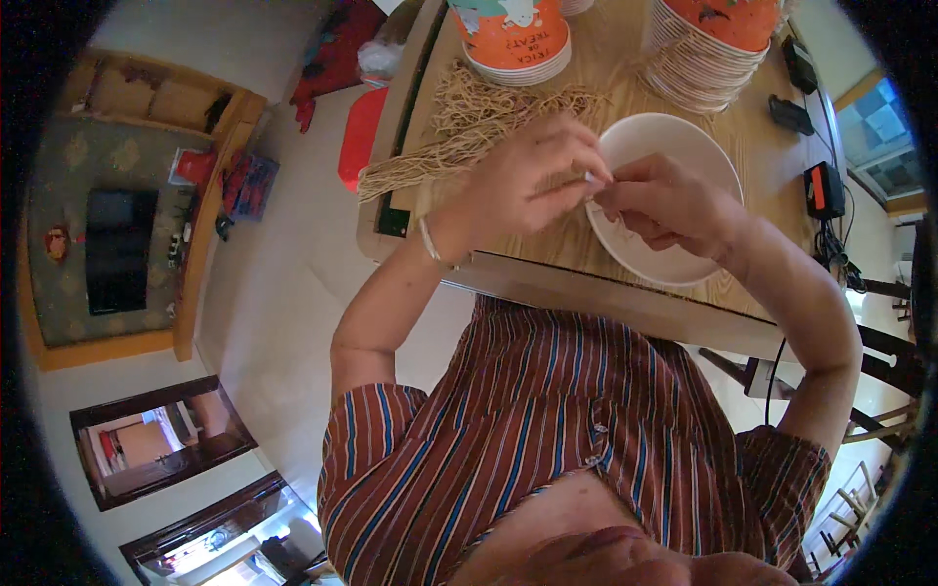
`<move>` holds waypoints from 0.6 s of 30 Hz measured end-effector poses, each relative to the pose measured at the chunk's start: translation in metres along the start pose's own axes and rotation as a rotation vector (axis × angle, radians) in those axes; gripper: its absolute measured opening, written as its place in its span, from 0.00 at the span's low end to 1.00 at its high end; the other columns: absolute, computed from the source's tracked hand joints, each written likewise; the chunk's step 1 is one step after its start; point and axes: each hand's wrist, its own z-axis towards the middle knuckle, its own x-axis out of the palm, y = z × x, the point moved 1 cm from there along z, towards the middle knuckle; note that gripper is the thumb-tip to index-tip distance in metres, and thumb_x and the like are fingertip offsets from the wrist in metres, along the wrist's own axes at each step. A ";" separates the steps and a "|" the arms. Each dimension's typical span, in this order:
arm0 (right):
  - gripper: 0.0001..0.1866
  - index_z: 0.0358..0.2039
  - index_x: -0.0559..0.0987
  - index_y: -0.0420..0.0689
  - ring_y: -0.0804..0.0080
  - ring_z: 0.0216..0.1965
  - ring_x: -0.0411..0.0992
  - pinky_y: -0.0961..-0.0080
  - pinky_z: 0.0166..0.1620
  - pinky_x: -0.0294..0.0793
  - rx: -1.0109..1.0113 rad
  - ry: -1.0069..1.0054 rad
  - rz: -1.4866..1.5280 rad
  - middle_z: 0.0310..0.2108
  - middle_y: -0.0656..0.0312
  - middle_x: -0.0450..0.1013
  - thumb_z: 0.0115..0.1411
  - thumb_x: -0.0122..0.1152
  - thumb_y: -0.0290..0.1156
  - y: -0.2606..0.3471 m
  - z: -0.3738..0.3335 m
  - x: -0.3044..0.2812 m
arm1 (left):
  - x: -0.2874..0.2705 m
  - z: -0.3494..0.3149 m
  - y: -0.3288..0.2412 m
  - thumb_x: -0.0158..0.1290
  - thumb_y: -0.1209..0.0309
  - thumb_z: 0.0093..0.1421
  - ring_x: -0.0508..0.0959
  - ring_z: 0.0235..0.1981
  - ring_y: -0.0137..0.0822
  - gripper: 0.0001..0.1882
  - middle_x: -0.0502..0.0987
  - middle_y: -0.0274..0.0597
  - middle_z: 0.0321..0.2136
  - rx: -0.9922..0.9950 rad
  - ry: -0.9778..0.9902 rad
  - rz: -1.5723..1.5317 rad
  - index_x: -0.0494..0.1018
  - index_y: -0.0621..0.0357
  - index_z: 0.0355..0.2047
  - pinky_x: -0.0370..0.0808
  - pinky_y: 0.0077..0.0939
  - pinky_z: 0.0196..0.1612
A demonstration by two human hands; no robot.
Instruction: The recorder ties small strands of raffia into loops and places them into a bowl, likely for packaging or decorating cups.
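Note:
Over the left rim of a round white tub [705,156], both hands meet with their fingertips nearly touching. My left hand [532,181] is closed in a pinch, and a tiny whitish bit shows at its fingertips. My right hand [674,205] also pinches, thumb against forefinger, right beside that spot. What the fingers hold is too small to name. Beside and behind my left hand lies a bundle of tan paper cords [430,166], with a looser tangle of them behind it.
Beyond the tub stand an orange printed paper bucket stack [518,44] and a taller stack of similar buckets [708,59]. Black adapters [824,190] with cables line the table's right edge. A red stool [363,137] is by the left edge.

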 end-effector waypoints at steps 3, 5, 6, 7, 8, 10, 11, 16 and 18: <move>0.12 0.25 0.75 0.44 0.83 0.15 0.56 0.83 0.16 0.53 -0.001 0.102 0.206 0.17 0.70 0.61 0.61 0.55 0.37 -0.004 0.000 -0.002 | 0.010 -0.017 -0.011 0.61 0.73 0.50 0.73 0.40 0.39 0.12 0.72 0.35 0.38 0.045 -0.037 0.177 0.76 0.49 0.36 0.72 0.33 0.43; 0.12 0.25 0.74 0.44 0.83 0.15 0.55 0.83 0.16 0.52 0.001 0.093 0.229 0.17 0.71 0.60 0.62 0.55 0.37 -0.005 0.000 -0.001 | 0.017 -0.021 -0.016 0.62 0.72 0.49 0.73 0.38 0.38 0.13 0.71 0.34 0.36 0.074 -0.045 0.237 0.76 0.47 0.36 0.71 0.34 0.42; 0.13 0.25 0.74 0.44 0.83 0.15 0.55 0.84 0.16 0.52 -0.010 0.118 0.266 0.17 0.71 0.60 0.63 0.55 0.38 -0.004 0.000 0.000 | 0.019 -0.022 -0.022 0.61 0.71 0.48 0.72 0.37 0.37 0.13 0.70 0.34 0.36 0.124 -0.061 0.318 0.76 0.46 0.36 0.71 0.34 0.41; 0.13 0.26 0.74 0.43 0.84 0.15 0.55 0.84 0.16 0.52 -0.022 0.143 0.304 0.17 0.71 0.60 0.63 0.54 0.38 -0.004 0.000 0.000 | 0.021 -0.023 -0.027 0.60 0.70 0.47 0.72 0.36 0.36 0.13 0.70 0.34 0.35 0.175 -0.077 0.399 0.76 0.45 0.36 0.71 0.35 0.40; 0.13 0.26 0.74 0.43 0.84 0.15 0.55 0.84 0.16 0.52 -0.022 0.144 0.304 0.17 0.71 0.60 0.63 0.54 0.38 -0.005 0.000 0.000 | 0.022 -0.023 -0.029 0.60 0.70 0.47 0.72 0.36 0.36 0.13 0.70 0.34 0.35 0.174 -0.076 0.400 0.76 0.45 0.36 0.71 0.35 0.40; 0.12 0.26 0.74 0.44 0.85 0.16 0.56 0.85 0.16 0.51 -0.034 0.170 0.366 0.17 0.71 0.61 0.64 0.53 0.37 -0.010 0.002 0.001 | 0.024 -0.024 -0.032 0.59 0.70 0.49 0.74 0.40 0.42 0.17 0.70 0.37 0.36 0.198 -0.011 0.502 0.76 0.47 0.42 0.74 0.39 0.45; 0.12 0.26 0.74 0.44 0.85 0.16 0.56 0.85 0.16 0.51 -0.035 0.168 0.367 0.17 0.71 0.61 0.64 0.53 0.37 -0.010 0.003 0.001 | 0.024 -0.023 -0.034 0.59 0.70 0.49 0.74 0.40 0.42 0.17 0.70 0.37 0.36 0.199 -0.011 0.500 0.76 0.47 0.42 0.74 0.39 0.45; 0.12 0.26 0.73 0.45 0.85 0.17 0.56 0.85 0.16 0.51 -0.030 0.177 0.374 0.18 0.71 0.61 0.64 0.53 0.37 -0.012 0.003 0.002 | 0.025 -0.021 -0.036 0.58 0.71 0.49 0.74 0.40 0.41 0.15 0.71 0.37 0.36 0.242 -0.027 0.555 0.77 0.50 0.39 0.74 0.42 0.48; 0.12 0.26 0.73 0.45 0.86 0.17 0.55 0.85 0.16 0.51 -0.031 0.184 0.383 0.18 0.72 0.61 0.64 0.53 0.37 -0.011 0.003 0.002 | 0.025 -0.023 -0.034 0.58 0.71 0.48 0.74 0.40 0.40 0.15 0.71 0.36 0.36 0.266 -0.031 0.562 0.77 0.51 0.39 0.75 0.41 0.48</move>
